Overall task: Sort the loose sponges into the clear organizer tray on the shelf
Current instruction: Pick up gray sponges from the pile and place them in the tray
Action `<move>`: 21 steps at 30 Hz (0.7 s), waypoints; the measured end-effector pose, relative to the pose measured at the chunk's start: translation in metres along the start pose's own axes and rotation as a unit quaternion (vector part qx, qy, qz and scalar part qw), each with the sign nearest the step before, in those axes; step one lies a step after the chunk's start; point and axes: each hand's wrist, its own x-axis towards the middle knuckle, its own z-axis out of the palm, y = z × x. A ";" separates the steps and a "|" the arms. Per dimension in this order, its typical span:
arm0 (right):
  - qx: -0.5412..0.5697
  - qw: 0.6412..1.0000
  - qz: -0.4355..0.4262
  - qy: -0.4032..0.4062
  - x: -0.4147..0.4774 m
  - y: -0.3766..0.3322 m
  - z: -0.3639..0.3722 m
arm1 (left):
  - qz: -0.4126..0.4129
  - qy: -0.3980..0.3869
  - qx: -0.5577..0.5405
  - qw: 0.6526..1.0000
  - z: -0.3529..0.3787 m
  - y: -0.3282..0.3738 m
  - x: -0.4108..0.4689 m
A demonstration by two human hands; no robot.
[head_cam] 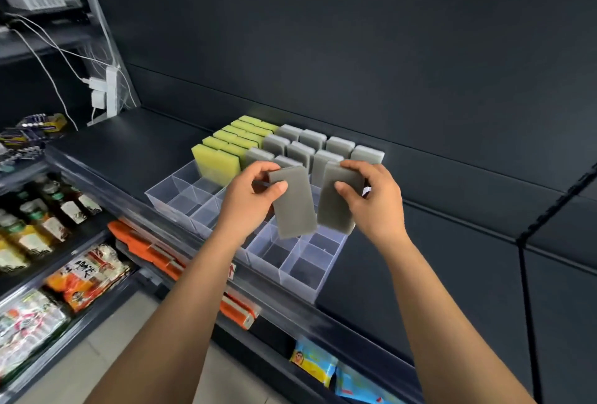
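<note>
pinching grey sponge [295,209] in left hand [248,206], second grey sponge [336,206] in right hand [378,203]; both above clear tray [297,284] at shelf [129,151] front edge.

White power strip [110,90] with plugged chargers and white cables [48,59], upper left; bottles [48,209] upright on lower left rack; printed food packets [90,274] below them; orange packs [155,251] beside; blue-yellow packets [315,361] at bottom; dark back panel [355,48] behind.
</note>
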 end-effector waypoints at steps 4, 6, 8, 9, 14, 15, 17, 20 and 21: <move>-0.042 0.999 0.000 0.033 0.015 0.008 0.003 | 0.037 -0.002 0.010 0.999 0.002 0.003 0.024; -0.060 0.998 0.007 0.036 0.016 0.013 0.005 | 0.057 -0.003 0.028 0.998 0.004 0.002 0.032; -0.071 0.997 0.014 0.032 0.015 0.017 0.008 | 0.077 -0.005 0.046 0.996 0.007 0.001 0.040; -0.075 0.997 0.015 0.033 0.015 0.018 0.010 | 0.087 -0.009 0.052 0.995 0.010 -0.001 0.043; -0.093 0.994 0.022 0.052 0.017 0.020 0.014 | 0.117 -0.038 0.058 0.991 0.020 -0.005 0.056; -0.097 0.994 0.022 0.054 0.017 0.020 0.015 | 0.122 -0.046 0.057 0.990 0.021 -0.005 0.059; -0.103 0.993 0.021 0.059 0.016 0.019 0.017 | 0.133 -0.058 0.054 0.988 0.022 -0.004 0.063; -0.119 0.990 0.025 0.066 0.016 0.018 0.022 | 0.153 -0.072 0.049 0.984 0.021 -0.003 0.069; -0.129 0.989 0.026 0.064 0.015 0.019 0.024 | 0.158 -0.075 0.054 0.983 0.020 -0.003 0.071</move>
